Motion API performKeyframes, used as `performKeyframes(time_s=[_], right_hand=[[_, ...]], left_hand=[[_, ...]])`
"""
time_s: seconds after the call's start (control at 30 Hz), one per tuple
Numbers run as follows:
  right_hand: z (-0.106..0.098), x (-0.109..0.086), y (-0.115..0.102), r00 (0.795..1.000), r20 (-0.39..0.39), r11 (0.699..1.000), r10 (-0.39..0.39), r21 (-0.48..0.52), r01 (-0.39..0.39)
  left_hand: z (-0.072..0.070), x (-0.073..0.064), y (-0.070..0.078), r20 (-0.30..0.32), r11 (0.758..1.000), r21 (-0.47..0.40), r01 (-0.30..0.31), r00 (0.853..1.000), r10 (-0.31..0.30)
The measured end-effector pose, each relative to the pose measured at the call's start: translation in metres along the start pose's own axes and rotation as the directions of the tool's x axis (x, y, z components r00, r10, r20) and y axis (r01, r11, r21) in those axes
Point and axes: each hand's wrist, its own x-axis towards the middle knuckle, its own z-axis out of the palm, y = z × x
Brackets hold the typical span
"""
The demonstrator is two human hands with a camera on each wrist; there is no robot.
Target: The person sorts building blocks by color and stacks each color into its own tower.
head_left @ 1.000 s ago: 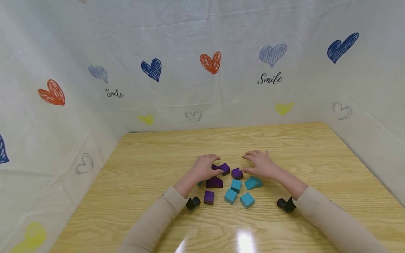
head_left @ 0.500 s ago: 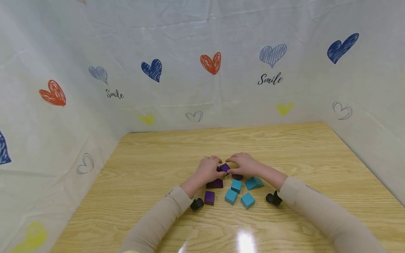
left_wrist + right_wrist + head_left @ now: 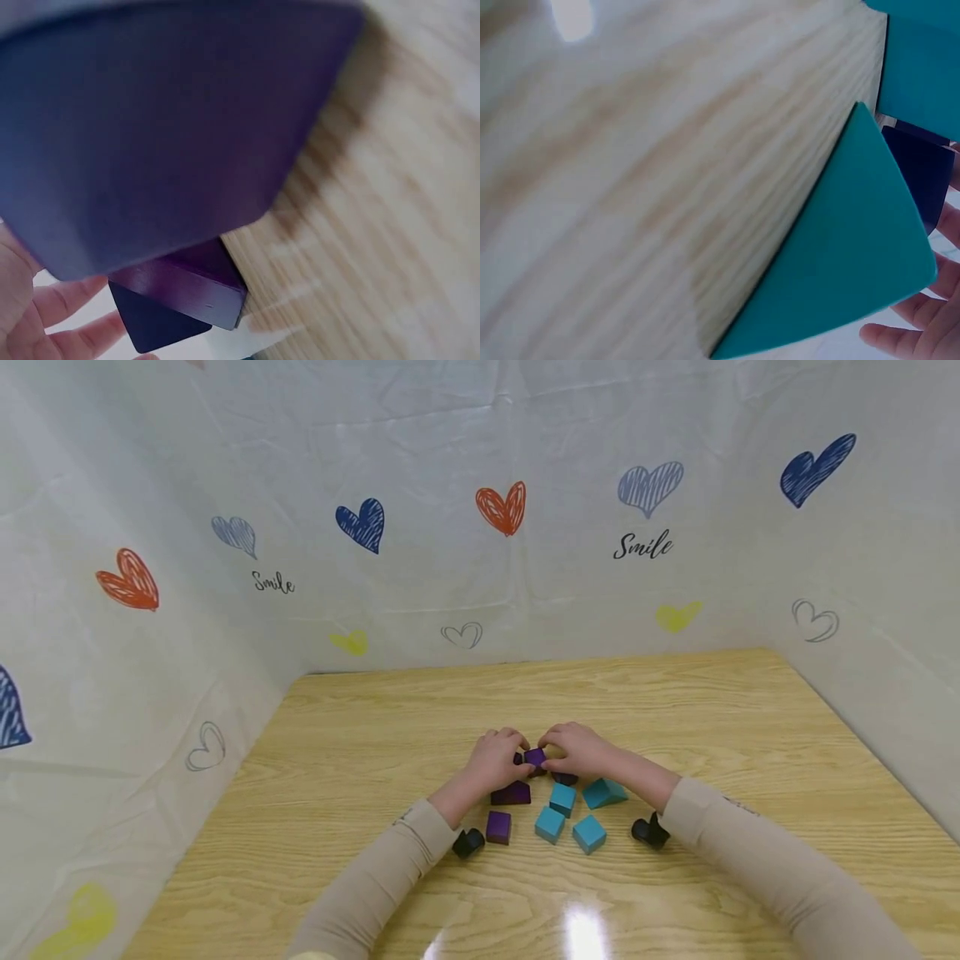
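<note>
A small purple cube [image 3: 536, 757] sits on the table between the two hands. My left hand [image 3: 495, 760] has its thumb and fingertips at the cube's left side, while my right hand [image 3: 581, 752] pinches at its right side. Under the right thumb lies another purple block [image 3: 564, 778], partly covered. One more purple block [image 3: 517, 758] is mostly hidden by the left hand. A purple wedge-like block [image 3: 511, 793] lies below the left wrist. In the left wrist view, a large purple block [image 3: 165, 135] hides most of the left hand [image 3: 45, 322].
Nearer the person are a purple cube [image 3: 498, 827] and teal cubes [image 3: 562, 799], [image 3: 550, 824], [image 3: 589, 833]. A teal triangular block [image 3: 604, 792] lies under the right forearm. Black wrist cameras [image 3: 468, 842] hang low by the table [image 3: 390, 710]. A white heart-print cloth [image 3: 420, 585] surrounds it.
The right hand has moved left from beside the blocks to the purple cube; the left hand has shifted slightly right. Between them the cube has turned a little, its front now squarer.
</note>
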Motion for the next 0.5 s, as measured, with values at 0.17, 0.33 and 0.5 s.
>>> performKeyframes(time_s=[0.17, 0.33, 0.5], right_hand=[[-0.0002, -0.0019, -0.0001, 1.000, 0.012, 1.000, 0.006, 0.025, -0.007], [-0.0002, -0.0031, -0.0002, 0.999, 0.032, 0.998, 0.011, 0.054, -0.013], [0.0007, -0.0031, -0.0012, 0.999, 0.042, 0.997, 0.000, 0.082, -0.003]], left_hand=[[-0.0021, -0.0010, -0.0003, 0.009, 0.999, 0.012, -0.031, 0.999, 0.031], [-0.0042, -0.0024, -0.0007, 0.034, 0.999, 0.016, -0.050, 0.998, 0.049], [-0.0042, -0.0028, -0.0046, 0.053, 0.998, 0.000, -0.061, 0.997, 0.061]])
